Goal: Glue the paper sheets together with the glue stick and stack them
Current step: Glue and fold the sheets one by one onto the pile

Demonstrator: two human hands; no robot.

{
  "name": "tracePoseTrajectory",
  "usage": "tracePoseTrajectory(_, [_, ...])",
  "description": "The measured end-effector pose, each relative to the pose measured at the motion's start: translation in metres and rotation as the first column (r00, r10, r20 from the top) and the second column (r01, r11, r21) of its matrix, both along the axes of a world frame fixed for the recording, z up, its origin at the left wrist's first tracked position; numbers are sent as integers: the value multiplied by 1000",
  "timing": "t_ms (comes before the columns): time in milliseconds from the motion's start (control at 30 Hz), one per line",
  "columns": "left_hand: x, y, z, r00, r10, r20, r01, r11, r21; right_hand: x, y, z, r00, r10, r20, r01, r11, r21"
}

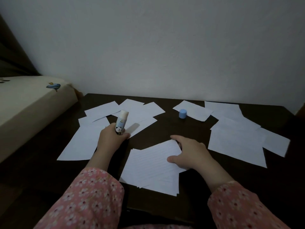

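Gripping one glue stick [121,121], the left hand [110,135] hovers; the right hand [189,154] presses one paper stack [148,169], fingers spread.

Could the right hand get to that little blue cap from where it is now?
Probably yes. The blue cap stands uncovered on the dark table, beyond the right hand, with only bare tabletop between them. That hand rests on the lined paper stack, so it would have to let go of it first.
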State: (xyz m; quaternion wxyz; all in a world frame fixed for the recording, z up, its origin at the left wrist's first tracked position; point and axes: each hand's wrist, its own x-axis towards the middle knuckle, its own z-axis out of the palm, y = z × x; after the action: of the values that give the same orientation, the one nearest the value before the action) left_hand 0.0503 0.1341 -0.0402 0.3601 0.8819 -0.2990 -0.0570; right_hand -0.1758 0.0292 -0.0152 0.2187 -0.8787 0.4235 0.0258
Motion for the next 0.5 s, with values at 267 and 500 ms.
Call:
tracePoseTrajectory(267, [4, 0, -1, 998, -17, -58, 15, 1000, -23, 11, -14, 11, 991, 46, -123, -41, 998, 46])
tracePoseTrajectory(500, [26, -2, 0, 990, 134, -41, -135, 990, -33, 72, -35, 11, 986, 27, 167, -18, 998, -54])
